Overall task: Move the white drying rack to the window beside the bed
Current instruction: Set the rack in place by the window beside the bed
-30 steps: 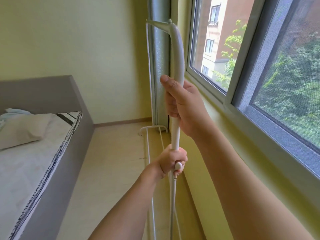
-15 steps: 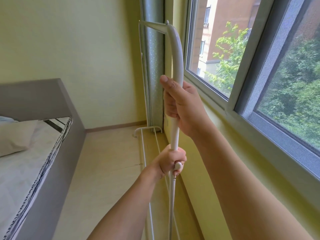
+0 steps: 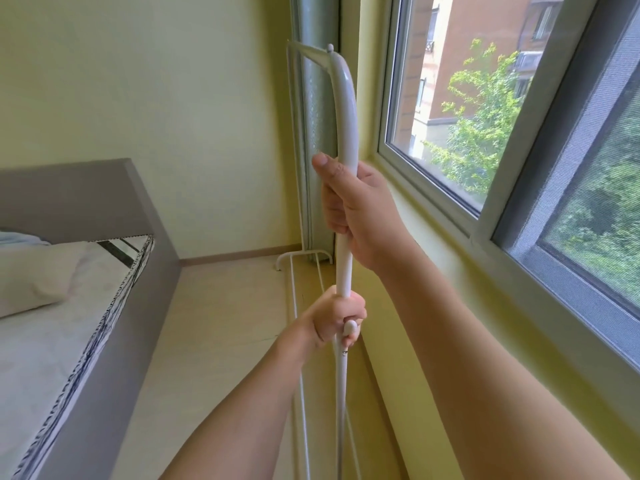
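Observation:
The white drying rack [image 3: 346,109] stands upright and folded flat, close along the wall under the window [image 3: 485,126]. Its near post runs up the middle of the view and curves over at the top. My right hand [image 3: 360,209] is wrapped around that post at mid height. Lower down, my left hand [image 3: 337,317] grips the same post by a small white knob. The rack's far foot [image 3: 304,254] rests on the floor in the corner. The bed [image 3: 52,323] lies to the left.
A grey bed frame [image 3: 145,258] with a white mattress and pillow [image 3: 38,278] fills the left side. A strip of pale floor [image 3: 221,323] runs between bed and window wall. A grey pipe casing [image 3: 315,133] stands in the far corner.
The view has swung slightly, so the bed shows more on the left than half a second ago. Both hands keep the same grip on the post; the rack stays by the window wall.

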Demonstrator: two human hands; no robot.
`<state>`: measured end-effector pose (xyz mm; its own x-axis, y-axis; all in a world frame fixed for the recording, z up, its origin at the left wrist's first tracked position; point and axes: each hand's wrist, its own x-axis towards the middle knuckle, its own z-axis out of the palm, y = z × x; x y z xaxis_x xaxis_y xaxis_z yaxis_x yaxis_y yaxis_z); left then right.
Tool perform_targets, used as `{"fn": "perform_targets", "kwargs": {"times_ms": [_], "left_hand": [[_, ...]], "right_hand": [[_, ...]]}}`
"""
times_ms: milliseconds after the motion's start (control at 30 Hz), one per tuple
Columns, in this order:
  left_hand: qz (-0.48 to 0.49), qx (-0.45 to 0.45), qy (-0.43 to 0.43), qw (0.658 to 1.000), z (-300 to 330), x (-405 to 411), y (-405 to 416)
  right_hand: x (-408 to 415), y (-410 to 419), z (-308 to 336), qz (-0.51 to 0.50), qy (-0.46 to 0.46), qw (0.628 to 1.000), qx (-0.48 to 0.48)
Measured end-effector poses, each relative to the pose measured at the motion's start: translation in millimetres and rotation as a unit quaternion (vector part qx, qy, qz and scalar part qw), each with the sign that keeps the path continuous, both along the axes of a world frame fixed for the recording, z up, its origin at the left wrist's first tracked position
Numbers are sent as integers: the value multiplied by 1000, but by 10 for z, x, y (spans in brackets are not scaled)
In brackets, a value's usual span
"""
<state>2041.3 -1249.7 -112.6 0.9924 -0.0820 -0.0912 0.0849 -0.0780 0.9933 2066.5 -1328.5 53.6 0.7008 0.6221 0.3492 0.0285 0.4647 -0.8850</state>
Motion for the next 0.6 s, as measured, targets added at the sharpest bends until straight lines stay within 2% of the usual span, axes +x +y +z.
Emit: {"fn": "perform_targets", "kwargs": {"times_ms": [600], "left_hand": [[61, 16, -11, 998, 24, 574, 316]], "right_hand": [[609, 314, 3, 4, -4, 1000, -10]]}}
